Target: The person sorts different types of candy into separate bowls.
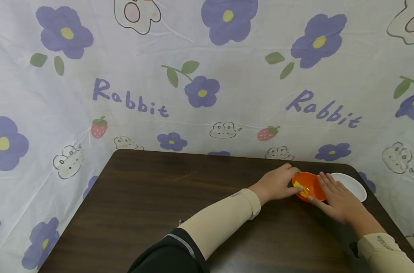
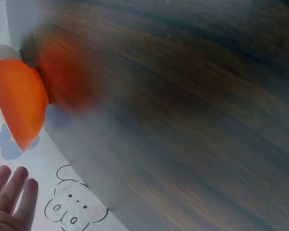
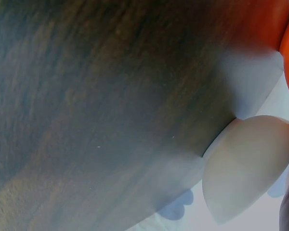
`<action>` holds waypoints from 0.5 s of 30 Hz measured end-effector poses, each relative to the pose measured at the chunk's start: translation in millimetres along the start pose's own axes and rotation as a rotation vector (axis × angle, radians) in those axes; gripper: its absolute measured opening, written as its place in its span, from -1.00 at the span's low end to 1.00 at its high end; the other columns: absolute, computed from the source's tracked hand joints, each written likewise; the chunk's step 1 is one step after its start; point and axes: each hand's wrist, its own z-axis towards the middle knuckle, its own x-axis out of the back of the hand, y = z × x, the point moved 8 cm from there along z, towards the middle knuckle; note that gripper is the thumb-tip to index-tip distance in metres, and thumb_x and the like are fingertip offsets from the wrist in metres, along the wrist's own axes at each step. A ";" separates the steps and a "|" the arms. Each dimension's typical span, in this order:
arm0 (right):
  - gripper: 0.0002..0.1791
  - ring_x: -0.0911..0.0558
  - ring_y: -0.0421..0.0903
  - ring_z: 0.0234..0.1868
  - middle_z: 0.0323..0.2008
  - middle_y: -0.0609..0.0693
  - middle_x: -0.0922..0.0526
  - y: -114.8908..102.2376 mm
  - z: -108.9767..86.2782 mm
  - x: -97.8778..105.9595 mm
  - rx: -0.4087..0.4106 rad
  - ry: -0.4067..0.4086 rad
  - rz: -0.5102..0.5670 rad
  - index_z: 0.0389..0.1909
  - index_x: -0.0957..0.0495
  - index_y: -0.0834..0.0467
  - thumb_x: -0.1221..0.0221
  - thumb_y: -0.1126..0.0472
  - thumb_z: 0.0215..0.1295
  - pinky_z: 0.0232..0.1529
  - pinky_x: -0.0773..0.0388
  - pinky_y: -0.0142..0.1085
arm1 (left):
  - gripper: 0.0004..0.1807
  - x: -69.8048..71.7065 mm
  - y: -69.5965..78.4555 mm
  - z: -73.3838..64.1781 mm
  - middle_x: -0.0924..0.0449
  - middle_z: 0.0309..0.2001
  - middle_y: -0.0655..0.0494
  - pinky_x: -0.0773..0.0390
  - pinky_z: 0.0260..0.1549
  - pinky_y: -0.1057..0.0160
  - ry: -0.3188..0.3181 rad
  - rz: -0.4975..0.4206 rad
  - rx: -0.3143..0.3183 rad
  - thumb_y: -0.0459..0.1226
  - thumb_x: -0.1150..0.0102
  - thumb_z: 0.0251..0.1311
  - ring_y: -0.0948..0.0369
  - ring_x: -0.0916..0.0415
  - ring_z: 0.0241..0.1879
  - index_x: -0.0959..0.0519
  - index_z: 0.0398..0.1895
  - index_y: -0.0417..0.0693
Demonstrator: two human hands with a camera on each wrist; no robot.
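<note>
An orange bowl [image 1: 315, 182] stands at the far right of the dark table, with small yellow pieces [image 1: 299, 186] inside it. My left hand [image 1: 276, 184] is at the bowl's left side, thumb by the near rim and fingers toward the far rim. In the left wrist view its fingers [image 2: 26, 204] are spread and fairly straight, beside the bowl's orange wall [image 2: 21, 98]. Stretched flat along the bowl's right side is my right hand [image 1: 343, 203], its thumb at the near rim. A white bowl [image 1: 351, 185] lies just beyond the right fingers, partly covered by them.
The brown wooden table [image 1: 152, 189] has its right edge close beyond the white bowl. Behind it hangs a printed cloth [image 1: 241, 83] with flowers and rabbits. A small dark item [image 1: 181, 222] peeks out behind the left forearm, mostly hidden.
</note>
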 end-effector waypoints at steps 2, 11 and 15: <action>0.10 0.05 0.45 0.67 0.66 0.44 0.09 -1.7 0.9 -0.3 0.002 -0.002 0.005 0.67 0.11 0.40 0.10 -0.41 0.57 0.62 0.21 0.33 | -0.34 -1.2 -4.0 -1.3 -0.52 0.22 0.28 -0.53 0.13 0.54 -0.009 -0.001 0.004 0.17 -0.23 0.45 0.45 -0.51 0.02 -0.47 0.49 0.13; 0.16 0.12 0.46 0.67 0.66 0.46 0.14 0.9 1.6 -1.7 -0.019 -0.026 -0.010 0.67 0.16 0.42 0.12 -0.46 0.53 0.61 0.26 0.34 | -0.48 6.2 -32.7 -24.1 -0.54 0.18 0.26 -0.56 0.08 0.45 -0.064 0.020 0.017 0.12 -0.24 0.45 0.41 -0.52 0.01 -0.57 0.36 0.17; 0.15 0.12 0.46 0.67 0.66 0.46 0.14 0.2 2.0 -2.1 -0.011 -0.025 0.000 0.67 0.16 0.42 0.11 -0.45 0.53 0.61 0.27 0.34 | -0.53 10.2 -50.0 -40.2 -0.55 0.17 0.22 -0.55 0.06 0.41 -0.087 0.018 0.007 0.08 -0.22 0.48 0.36 -0.51 0.00 -0.60 0.31 0.12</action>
